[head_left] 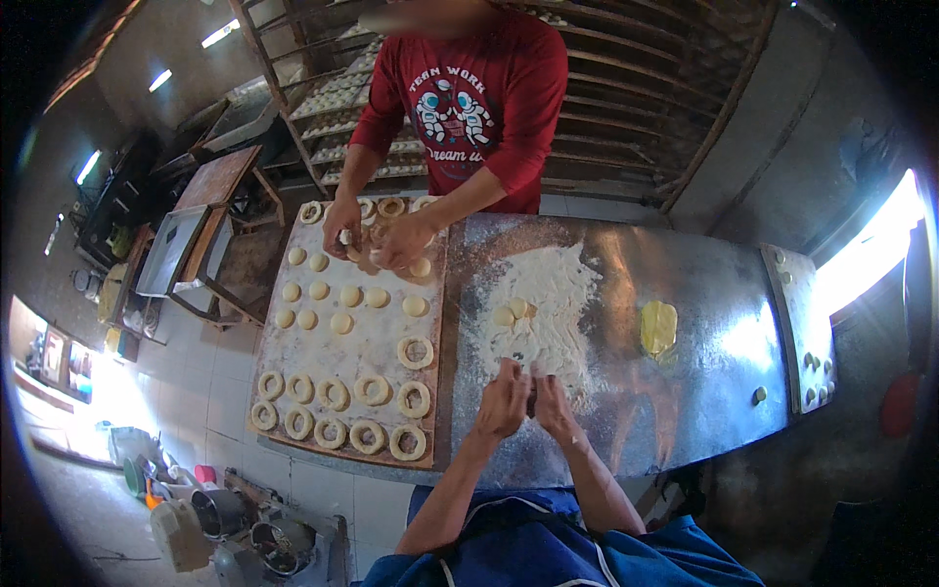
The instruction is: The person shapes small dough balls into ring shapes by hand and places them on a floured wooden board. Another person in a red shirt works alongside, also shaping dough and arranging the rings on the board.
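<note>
My left hand (pixel 504 399) and my right hand (pixel 554 403) are close together over the near edge of a patch of white flour (pixel 553 284) on the metal table. The left fingers look curled in; whatever they hold, if anything, is hidden. Motion blurs the right fingers, and a narrow dark gap shows between the two hands. Just beyond them, a pair of round dough balls (pixel 512 311) lies in the flour. To the right of the flour sits a yellow block of what looks like butter or margarine (pixel 658 329).
On the left, a floured wooden board (pixel 323 357) carries dough rings (pixel 373 391) and dough balls (pixel 349 296). Across the table, a person in a red shirt (pixel 469 108) handles dough with both hands. Another board (pixel 797 323) lies at the table's right end. Racks (pixel 626 127) stand behind.
</note>
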Action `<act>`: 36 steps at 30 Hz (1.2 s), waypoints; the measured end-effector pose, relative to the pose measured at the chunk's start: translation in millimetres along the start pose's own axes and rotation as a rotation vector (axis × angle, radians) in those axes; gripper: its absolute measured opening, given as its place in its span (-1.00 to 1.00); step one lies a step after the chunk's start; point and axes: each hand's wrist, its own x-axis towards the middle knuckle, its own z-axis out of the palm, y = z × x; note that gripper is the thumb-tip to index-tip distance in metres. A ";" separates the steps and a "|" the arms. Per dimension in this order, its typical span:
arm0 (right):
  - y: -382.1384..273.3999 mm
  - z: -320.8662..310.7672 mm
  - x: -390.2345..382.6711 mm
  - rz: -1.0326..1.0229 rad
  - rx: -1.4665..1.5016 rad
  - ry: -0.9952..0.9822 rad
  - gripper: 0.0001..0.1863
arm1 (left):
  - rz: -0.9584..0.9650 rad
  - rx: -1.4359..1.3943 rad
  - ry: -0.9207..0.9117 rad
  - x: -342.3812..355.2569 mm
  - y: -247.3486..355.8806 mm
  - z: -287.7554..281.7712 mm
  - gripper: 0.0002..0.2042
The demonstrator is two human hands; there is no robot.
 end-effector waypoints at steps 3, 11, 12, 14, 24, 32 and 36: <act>-52.2 9.7 11.8 0.288 -0.023 -0.178 -0.50 | -0.027 -0.344 0.196 -9.7 -46.4 5.1 -0.73; -73.3 61.7 8.5 0.405 0.095 -0.240 -0.37 | 0.100 -0.386 0.273 -10.0 -51.3 -41.9 -0.64; -69.0 71.7 6.4 0.486 0.166 -0.272 -0.36 | 0.013 -0.840 0.246 -11.6 -71.5 -44.8 -0.65; -98.6 83.3 7.2 0.172 -0.044 -0.200 -0.40 | 0.172 -0.799 0.430 -11.3 -90.4 -59.3 -0.66; -103.2 138.8 7.4 0.071 -0.101 -0.467 -0.70 | 0.330 0.014 0.483 -9.6 -103.0 -130.0 -0.67; -64.6 180.6 -3.7 -0.118 -0.178 -0.355 -0.46 | 0.132 0.159 0.294 -8.7 -50.8 -184.3 -0.74; -132.8 191.1 15.6 0.181 0.088 -0.565 -0.49 | -0.059 -0.797 0.404 -11.6 -106.3 -194.2 -0.70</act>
